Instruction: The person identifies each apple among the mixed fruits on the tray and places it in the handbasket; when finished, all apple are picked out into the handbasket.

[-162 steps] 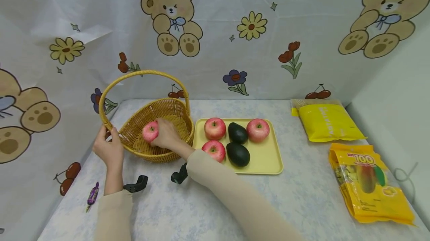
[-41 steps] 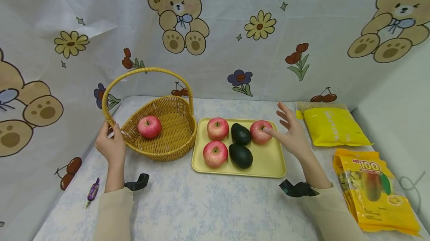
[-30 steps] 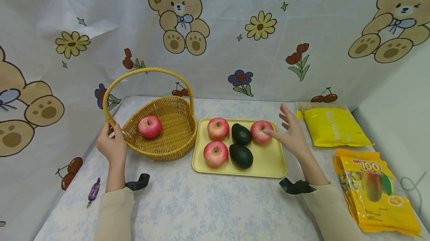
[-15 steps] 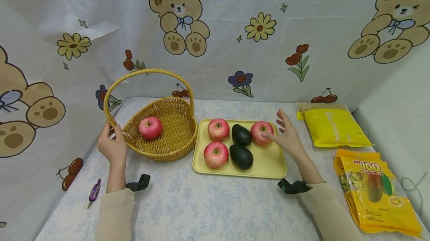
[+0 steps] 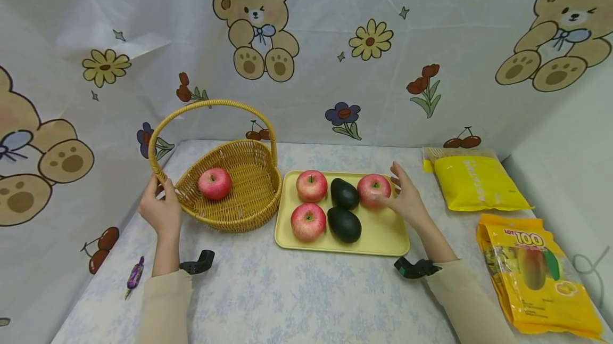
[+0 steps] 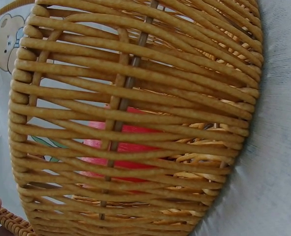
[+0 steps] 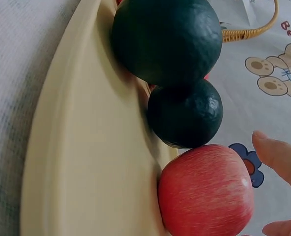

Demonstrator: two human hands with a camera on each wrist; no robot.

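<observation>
My left hand [image 5: 160,206] grips the foot of the arched handle on a woven basket [image 5: 251,195]. One red apple [image 5: 215,183] lies inside that basket; the left wrist view shows it through the weave [image 6: 120,147]. At the right end of a pale yellow tray [image 5: 383,237], my right hand [image 5: 407,200] hovers with fingers spread beside an apple [image 5: 372,189]. In the right wrist view a finger [image 7: 280,157] stands apart from this apple [image 7: 207,191]. Two more apples [image 5: 312,186] and two dark green avocados [image 5: 345,224] share the tray.
A yellow packet [image 5: 479,181] lies at the back right, with an orange-yellow mango bag [image 5: 536,275] in front of it. A purple wrapped candy [image 5: 135,276] sits near the left table edge. A patterned cloth [image 5: 316,40] hangs behind the table.
An apple held in my right hand inside the basket was let go there. That hand moved right to the tray, and has lately drifted slightly closer to the rightmost apple. My left hand stays put.
</observation>
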